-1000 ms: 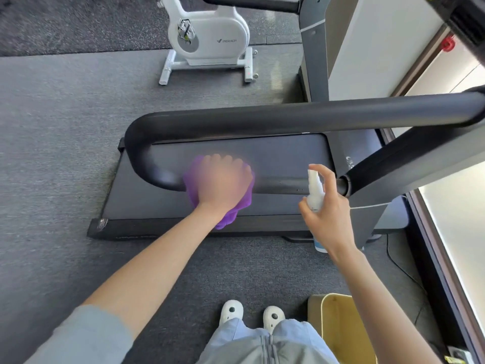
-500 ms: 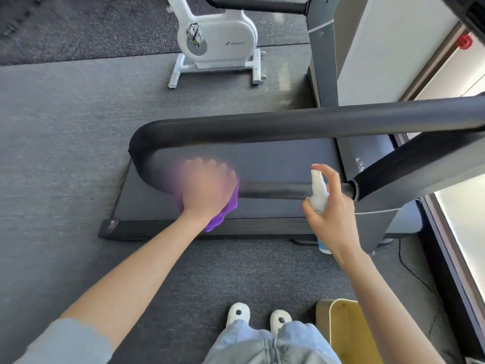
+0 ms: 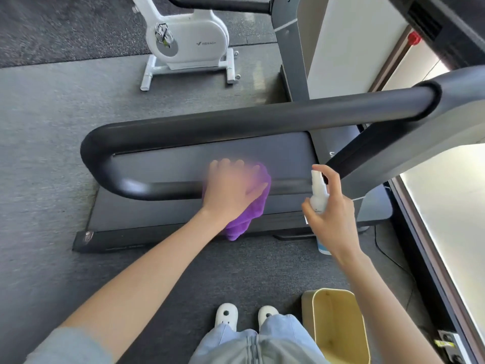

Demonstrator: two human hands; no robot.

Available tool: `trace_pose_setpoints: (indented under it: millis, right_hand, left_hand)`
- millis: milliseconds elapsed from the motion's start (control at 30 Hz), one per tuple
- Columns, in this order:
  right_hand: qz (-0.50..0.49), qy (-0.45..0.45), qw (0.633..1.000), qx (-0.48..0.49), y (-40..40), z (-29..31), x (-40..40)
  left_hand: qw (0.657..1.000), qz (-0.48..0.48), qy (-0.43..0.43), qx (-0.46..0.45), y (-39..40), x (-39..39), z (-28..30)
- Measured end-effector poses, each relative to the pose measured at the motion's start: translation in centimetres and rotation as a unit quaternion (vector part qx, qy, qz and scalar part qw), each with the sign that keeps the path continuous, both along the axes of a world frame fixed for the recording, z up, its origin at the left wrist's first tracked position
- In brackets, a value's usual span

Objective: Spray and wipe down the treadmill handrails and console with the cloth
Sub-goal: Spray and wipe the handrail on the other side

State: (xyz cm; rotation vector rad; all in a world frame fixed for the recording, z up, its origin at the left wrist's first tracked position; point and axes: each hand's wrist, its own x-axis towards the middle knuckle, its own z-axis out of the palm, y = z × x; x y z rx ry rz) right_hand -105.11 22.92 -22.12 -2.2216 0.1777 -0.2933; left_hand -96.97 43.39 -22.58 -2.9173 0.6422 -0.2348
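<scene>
A black U-shaped treadmill handrail (image 3: pixel 236 122) runs across the middle of the view, its bend at the left. My left hand (image 3: pixel 231 187) grips a purple cloth (image 3: pixel 246 216) wrapped over the near bar of the handrail; hand and cloth are blurred by motion. To its right, my right hand (image 3: pixel 333 219) holds a small white spray bottle (image 3: pixel 319 193) upright, with the forefinger arched over the nozzle. The treadmill deck (image 3: pixel 183 214) lies below the rail. The console is out of view at the right.
A white exercise bike (image 3: pixel 189 43) stands on the grey carpet beyond the treadmill. A yellow bin (image 3: pixel 338 324) sits by my feet at the lower right. A bright window sill (image 3: pixel 451 219) runs along the right edge.
My left hand slid the cloth left along the near bar and has now swept back right toward the spray bottle. My right hand keeps the bottle in about the same place.
</scene>
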Motion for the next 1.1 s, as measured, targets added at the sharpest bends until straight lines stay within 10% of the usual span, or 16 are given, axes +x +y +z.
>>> trace_pose_setpoints:
  millis: [200,733,900,1100]
  right_hand:
    - [-0.005,0.004,1.000,0.028,-0.2,-0.6,0.1]
    - [-0.050,-0.014,0.998,0.024,-2.6,0.4,-3.4]
    - [-0.056,-0.024,0.998,0.015,-2.9,0.6,-4.2]
    - [-0.043,0.002,0.999,0.027,-1.8,0.1,-3.6]
  left_hand:
    - [0.998,0.025,-0.055,-0.001,8.1,-0.6,-0.1]
    - [1.000,-0.017,0.000,0.001,-12.9,0.0,-1.8]
    - [0.991,-0.132,-0.001,0.040,-7.1,0.9,-2.1]
    - [0.998,-0.047,-0.031,0.000,3.5,1.0,-0.6]
